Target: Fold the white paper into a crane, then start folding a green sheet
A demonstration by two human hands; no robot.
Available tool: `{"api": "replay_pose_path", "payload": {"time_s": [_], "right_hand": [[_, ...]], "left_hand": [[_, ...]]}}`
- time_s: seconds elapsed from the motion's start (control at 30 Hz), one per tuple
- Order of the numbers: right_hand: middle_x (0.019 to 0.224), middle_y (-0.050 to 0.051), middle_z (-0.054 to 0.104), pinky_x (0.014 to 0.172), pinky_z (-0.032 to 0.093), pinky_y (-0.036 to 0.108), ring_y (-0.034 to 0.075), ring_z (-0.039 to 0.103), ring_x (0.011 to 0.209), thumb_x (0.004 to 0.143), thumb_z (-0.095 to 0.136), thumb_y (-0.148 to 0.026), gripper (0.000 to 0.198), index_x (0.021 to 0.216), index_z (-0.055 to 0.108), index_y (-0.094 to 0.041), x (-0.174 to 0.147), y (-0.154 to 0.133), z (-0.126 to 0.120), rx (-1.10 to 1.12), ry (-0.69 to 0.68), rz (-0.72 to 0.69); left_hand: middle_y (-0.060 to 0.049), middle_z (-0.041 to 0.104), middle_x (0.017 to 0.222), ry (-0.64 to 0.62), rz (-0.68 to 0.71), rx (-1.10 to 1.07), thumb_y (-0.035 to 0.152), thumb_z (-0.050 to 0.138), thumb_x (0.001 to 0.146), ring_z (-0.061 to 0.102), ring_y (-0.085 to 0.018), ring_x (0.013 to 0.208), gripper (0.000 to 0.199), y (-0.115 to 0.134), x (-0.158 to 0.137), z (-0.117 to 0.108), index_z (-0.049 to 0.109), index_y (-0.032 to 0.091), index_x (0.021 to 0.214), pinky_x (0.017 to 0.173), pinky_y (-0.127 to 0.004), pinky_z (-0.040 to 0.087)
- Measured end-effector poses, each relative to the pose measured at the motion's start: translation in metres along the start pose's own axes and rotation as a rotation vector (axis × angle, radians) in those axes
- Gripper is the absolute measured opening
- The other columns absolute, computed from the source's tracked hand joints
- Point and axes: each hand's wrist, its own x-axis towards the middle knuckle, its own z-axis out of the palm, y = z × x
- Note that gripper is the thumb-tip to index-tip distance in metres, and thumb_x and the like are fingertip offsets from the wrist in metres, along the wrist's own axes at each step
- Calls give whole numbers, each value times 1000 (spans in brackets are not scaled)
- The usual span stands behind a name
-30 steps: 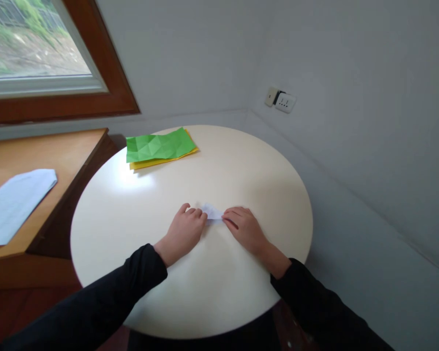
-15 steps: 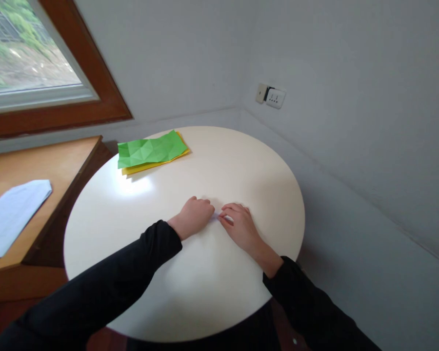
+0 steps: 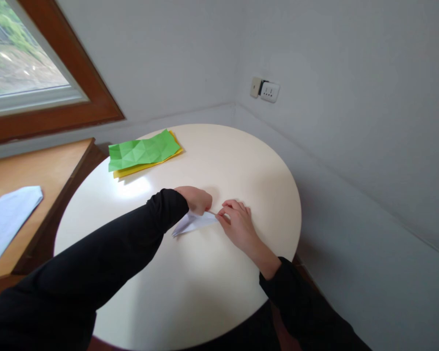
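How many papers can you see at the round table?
3 visible: a green sheet toward the far left, a yellow sheet beneath it, and a white sheet, partly hidden by the left hand and pinched in the right hand. More may be hidden under the green sheet.

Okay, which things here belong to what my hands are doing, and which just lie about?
Likely in use:
folded whitish paper, at left hand and right hand
round white table

Likely idle:
creased green paper sheet
yellow paper beneath it
flat whitish sheet on light-brown wooden desk

Behind the paper (image 3: 198, 223), left — on the table (image 3: 241, 161) — lie sheets (image 3: 142, 152).
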Motion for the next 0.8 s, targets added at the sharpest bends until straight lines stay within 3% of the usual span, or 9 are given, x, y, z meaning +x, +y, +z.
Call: {"api": "replay_pose_path", "payload": {"time_s": [0.2, 0.4, 0.63, 0.7, 0.8], "right_hand": [[101, 7, 61, 80, 34, 37, 23, 51, 99, 80, 59, -19, 11, 70, 63, -20, 0, 0, 0, -17, 25, 11], [100, 7, 62, 79, 33, 38, 24, 51, 98, 78, 61, -19, 12, 67, 63, -20, 0, 0, -1, 1, 38, 19], [100, 7, 61, 80, 34, 37, 24, 52, 99, 79, 61, -20, 10, 69, 62, -20, 1, -1, -4, -18, -1, 27], [94, 7, 62, 78, 34, 37, 24, 53, 94, 80, 60, -23, 8, 72, 62, -19, 1, 0, -6, -21, -16, 14], [84, 5, 63, 77, 36, 36, 22, 55, 86, 80, 61, -26, 8, 83, 62, -19, 2, 1, -8, 44, -43, 24]], "left_hand": [[-4, 64, 61, -66, -22, 6, 8, 55, 60, 51, -16, 55, 18, 6, 4, -8, 69, 16, 68, 57, -29, 40], [-7, 68, 71, -61, -11, 8, 20, 59, 68, 55, -18, 60, 17, -1, 7, -8, 71, 14, 78, 58, -28, 40], [-8, 68, 72, -19, 32, -31, 23, 63, 66, 56, -18, 58, 16, -14, 17, 4, 69, 13, 77, 51, -27, 37], [-8, 69, 75, 11, 33, -19, 23, 62, 67, 57, -19, 61, 16, -16, 16, 7, 69, 15, 79, 53, -27, 38], [-9, 69, 81, 169, -48, -5, 24, 58, 72, 60, -21, 69, 16, -16, 6, 12, 68, 17, 82, 58, -28, 40]]}}
